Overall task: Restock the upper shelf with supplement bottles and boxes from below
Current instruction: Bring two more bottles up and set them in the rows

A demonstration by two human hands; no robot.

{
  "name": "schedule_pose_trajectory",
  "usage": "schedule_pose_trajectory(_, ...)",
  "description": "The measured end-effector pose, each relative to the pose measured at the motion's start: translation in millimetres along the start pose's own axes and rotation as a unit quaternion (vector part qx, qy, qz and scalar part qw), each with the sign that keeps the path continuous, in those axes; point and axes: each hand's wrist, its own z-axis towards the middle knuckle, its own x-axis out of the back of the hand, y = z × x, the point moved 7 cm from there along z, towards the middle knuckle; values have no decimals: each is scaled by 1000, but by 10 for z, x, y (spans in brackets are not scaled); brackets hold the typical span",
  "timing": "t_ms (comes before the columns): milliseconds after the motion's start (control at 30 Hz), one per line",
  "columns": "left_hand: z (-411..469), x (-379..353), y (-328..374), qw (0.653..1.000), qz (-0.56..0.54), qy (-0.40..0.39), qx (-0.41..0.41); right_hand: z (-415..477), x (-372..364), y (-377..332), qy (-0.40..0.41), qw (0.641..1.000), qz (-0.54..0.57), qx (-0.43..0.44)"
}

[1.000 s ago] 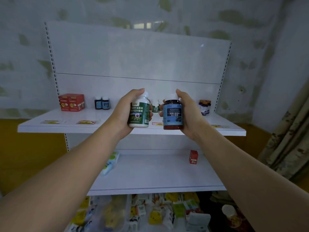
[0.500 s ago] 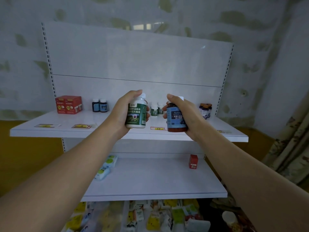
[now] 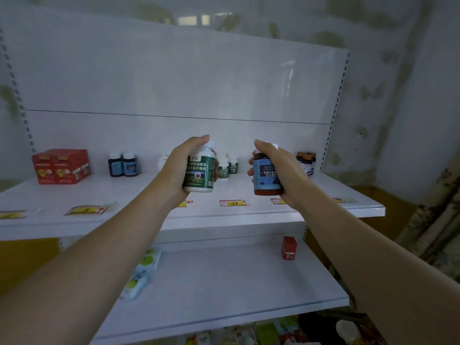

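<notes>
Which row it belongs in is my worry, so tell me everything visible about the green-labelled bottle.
The green-labelled bottle is white and plastic-looking, with a white cap and a dark green wrap label bearing white characters and a small picture. It is nearly upright, gripped by the left hand: thumb over the cap, fingers curled round its far side. It seems to hover above the upper shelf, in front of smaller bottles with matching green labels.

**Dim, Bluish Light and Soft Focus**

The scene is lit weakly and evenly, with a cool cast. A pale glare patch is seen on the glossy back panel (image 3: 286, 67). The upper shelf (image 3: 62, 195) is bowed at its front edge by the wide lens. Below the lower shelf (image 3: 224, 282), the goods (image 3: 249, 337) are left dark and blurred.
</notes>
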Motion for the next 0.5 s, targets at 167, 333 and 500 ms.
schedule_pose_trajectory(167, 646, 49, -45, 999, 39, -34, 8, 497, 98, 96, 36, 999, -1, -3)
schedule_pose_trajectory(333, 1234, 17, -306, 998, 62, -16, 7, 914, 315, 265, 62, 998, -13, -18)
schedule_pose_trajectory(500, 1817, -11, -755, 980, 194, 34, 12, 1333, 629, 537, 55, 997, -22, -41)
